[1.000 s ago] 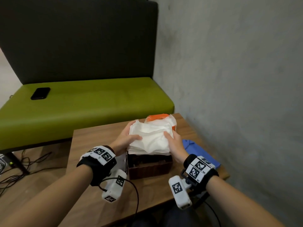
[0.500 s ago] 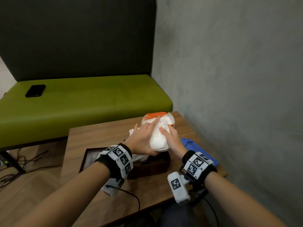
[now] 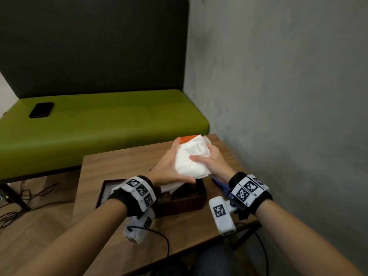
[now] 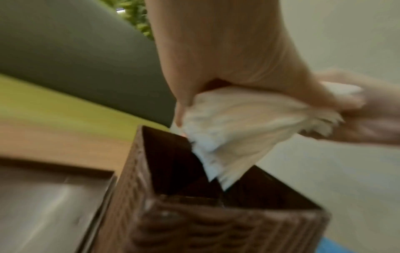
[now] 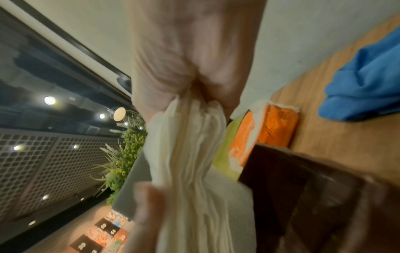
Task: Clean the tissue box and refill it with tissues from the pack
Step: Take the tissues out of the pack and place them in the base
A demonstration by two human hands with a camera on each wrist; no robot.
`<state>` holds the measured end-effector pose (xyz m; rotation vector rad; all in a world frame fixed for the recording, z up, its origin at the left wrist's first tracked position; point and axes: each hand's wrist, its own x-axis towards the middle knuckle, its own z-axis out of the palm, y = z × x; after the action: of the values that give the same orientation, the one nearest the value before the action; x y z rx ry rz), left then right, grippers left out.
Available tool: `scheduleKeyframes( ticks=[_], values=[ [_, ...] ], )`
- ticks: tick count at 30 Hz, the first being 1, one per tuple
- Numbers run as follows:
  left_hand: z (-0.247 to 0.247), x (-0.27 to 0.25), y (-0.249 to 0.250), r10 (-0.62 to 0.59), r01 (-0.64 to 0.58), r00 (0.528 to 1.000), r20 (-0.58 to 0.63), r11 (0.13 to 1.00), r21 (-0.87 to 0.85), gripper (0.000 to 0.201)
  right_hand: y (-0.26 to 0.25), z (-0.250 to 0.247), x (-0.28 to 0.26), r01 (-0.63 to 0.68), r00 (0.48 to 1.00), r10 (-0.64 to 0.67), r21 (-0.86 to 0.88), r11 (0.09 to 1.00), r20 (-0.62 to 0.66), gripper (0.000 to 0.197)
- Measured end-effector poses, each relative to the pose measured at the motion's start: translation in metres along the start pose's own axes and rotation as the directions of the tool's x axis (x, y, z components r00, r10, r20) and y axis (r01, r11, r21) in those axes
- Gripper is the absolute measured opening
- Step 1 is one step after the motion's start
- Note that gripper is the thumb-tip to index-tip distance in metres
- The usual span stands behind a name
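Observation:
A thick stack of white tissues [image 3: 191,162] is squeezed between both hands, bent and tilted above the open dark brown woven tissue box [image 3: 183,202]. My left hand [image 3: 169,170] grips the stack from the left and below. My right hand [image 3: 211,162] grips it from the right, thumb on top. In the left wrist view the lower corner of the tissues [image 4: 225,147] hangs just inside the box [image 4: 216,219] opening. The orange tissue pack [image 5: 266,128] lies on the table behind the box, its top [image 3: 186,138] just showing past the stack.
The box lid [image 3: 107,190] lies flat on the wooden table [image 3: 123,168], left of the box. A blue cloth [image 5: 368,85] lies right of the box near the grey wall [image 3: 278,96]. A phone [image 3: 41,109] lies on the green bench behind. Cables trail on the floor at left.
The flat stack held over the box has been squeezed narrower and tilted on edge. My left hand moved right against it, and the lid left of the box has come into sight.

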<state>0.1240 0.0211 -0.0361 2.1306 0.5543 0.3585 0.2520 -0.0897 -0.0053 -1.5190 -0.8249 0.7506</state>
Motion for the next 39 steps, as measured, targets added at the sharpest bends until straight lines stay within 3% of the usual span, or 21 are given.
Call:
scheduleKeyframes(
  ticks=[1, 3, 5, 7, 9, 13, 15, 18, 19, 22, 26, 29, 33, 36, 39],
  values=[
    [-0.006, 0.002, -0.002, -0.109, 0.094, 0.993, -0.039, 0.955, -0.283, 0.119, -0.004, -0.005, 0.002, 0.019, 1.0, -0.019, 0.03, 0.999, -0.003, 0.041],
    [-0.02, -0.001, -0.004, -0.279, 0.224, 0.96, 0.025, 0.707, -0.671, 0.091, -0.014, -0.012, 0.003, 0.033, 0.999, -0.031, 0.103, 0.994, -0.023, 0.034],
    [-0.029, -0.006, 0.001, -0.259, 0.278, 0.953, 0.156, 0.549, -0.788, 0.068, -0.018, -0.014, 0.004, 0.023, 1.0, -0.023, 0.175, 0.984, -0.001, 0.032],
    [-0.031, -0.009, 0.005, -0.268, 0.353, 0.931, 0.249, 0.487, -0.799, 0.068, -0.015, -0.009, 0.006, -0.011, 1.0, 0.006, 0.205, 0.979, 0.023, 0.032],
    [-0.027, -0.008, 0.007, -0.31, 0.383, 0.916, 0.254, 0.488, -0.784, 0.069, -0.009, -0.003, 0.008, -0.05, 0.999, 0.052, 0.155, 0.987, -0.011, 0.04],
    [-0.022, -0.003, 0.004, -0.431, 0.368, 0.894, 0.126, 0.543, -0.755, 0.077, 0.019, 0.008, 0.011, -0.172, 0.985, 0.169, -0.121, 0.978, -0.035, 0.064],
    [-0.019, -0.005, 0.003, -0.424, 0.353, 0.903, 0.069, 0.641, -0.682, 0.049, 0.022, 0.014, 0.005, -0.249, 0.968, 0.243, -0.223, 0.942, -0.055, 0.06],
    [-0.019, -0.014, -0.002, -0.369, 0.406, 0.909, 0.192, 0.685, -0.605, 0.031, 0.02, 0.018, -0.004, -0.311, 0.95, 0.292, -0.357, 0.881, -0.107, 0.066],
    [-0.021, -0.019, -0.005, -0.341, 0.392, 0.918, 0.202, 0.707, -0.588, 0.027, 0.02, 0.019, -0.005, -0.307, 0.951, 0.285, -0.414, 0.857, -0.117, 0.065],
    [-0.022, -0.029, -0.021, -0.362, 0.359, 0.926, 0.109, 0.752, -0.552, 0.046, 0.018, 0.025, -0.011, -0.254, 0.967, 0.22, -0.553, 0.794, -0.128, 0.051],
    [-0.011, -0.039, -0.017, -0.386, 0.379, 0.922, 0.033, 0.881, -0.282, 0.041, 0.018, 0.033, -0.013, -0.223, 0.971, 0.221, -0.674, 0.704, -0.09, 0.037],
    [-0.011, -0.036, -0.014, -0.418, 0.419, 0.908, 0.036, 0.9, -0.122, 0.037, 0.014, 0.035, -0.013, -0.197, 0.966, 0.257, -0.766, 0.612, -0.043, 0.041],
    [-0.011, -0.029, -0.013, -0.427, 0.422, 0.903, 0.035, 0.901, 0.102, 0.047, 0.015, 0.04, -0.017, -0.145, 0.967, 0.254, -0.845, 0.514, -0.011, 0.034],
    [0.0, -0.025, -0.007, -0.432, 0.408, 0.901, 0.035, 0.874, 0.263, 0.039, 0.017, 0.046, -0.02, -0.076, 0.981, 0.195, -0.914, 0.398, 0.004, 0.03],
    [0.015, -0.022, -0.009, -0.478, 0.42, 0.877, 0.042, 0.808, 0.414, 0.053, 0.024, 0.052, -0.021, -0.023, 0.976, 0.214, -0.95, 0.311, 0.046, 0.029]
  ],
)
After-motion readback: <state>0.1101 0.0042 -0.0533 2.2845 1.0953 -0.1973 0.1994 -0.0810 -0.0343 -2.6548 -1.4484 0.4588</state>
